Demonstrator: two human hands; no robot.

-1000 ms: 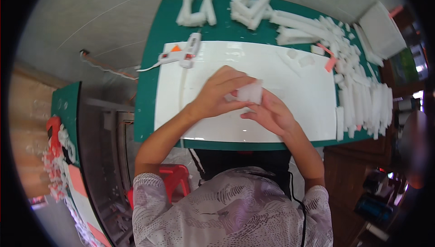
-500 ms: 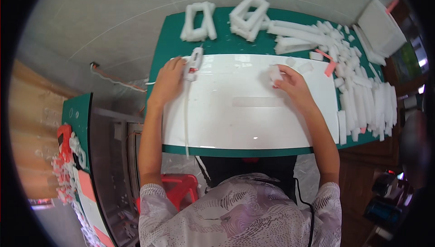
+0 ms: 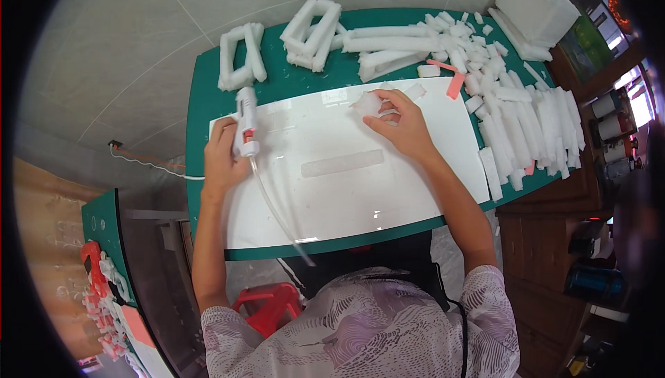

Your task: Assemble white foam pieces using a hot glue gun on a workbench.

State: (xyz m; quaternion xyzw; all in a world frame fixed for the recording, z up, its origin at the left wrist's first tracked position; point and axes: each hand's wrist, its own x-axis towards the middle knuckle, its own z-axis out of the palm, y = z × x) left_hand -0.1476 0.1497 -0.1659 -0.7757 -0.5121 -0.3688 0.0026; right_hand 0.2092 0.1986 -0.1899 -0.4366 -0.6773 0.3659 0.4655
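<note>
My left hand (image 3: 223, 160) is closed around a white glue gun (image 3: 246, 118) with a red trigger. A long translucent glue stick (image 3: 277, 215) trails from its rear end towards the near table edge. My right hand (image 3: 405, 125) pinches a small white foam piece (image 3: 367, 105) between thumb and fingers, over the far part of the white board (image 3: 277, 229). Between my hands a thin flat white foam strip (image 3: 343, 163) lies on the board. Just behind the right fingers are small translucent scraps (image 3: 415, 90).
At the far edge of the green table (image 3: 208, 66) stand a foam frame (image 3: 241, 56) and stacked foam frames (image 3: 312, 35). Long foam bars (image 3: 391, 42) lie beside them. A large pile of foam sticks (image 3: 526, 121) covers the right side. A red stool (image 3: 267, 305) stands below.
The whole view has shifted and turned. The glue gun is now lifted and its glue stick slants to the right. My right hand has turned the foam piece in its fingers.
</note>
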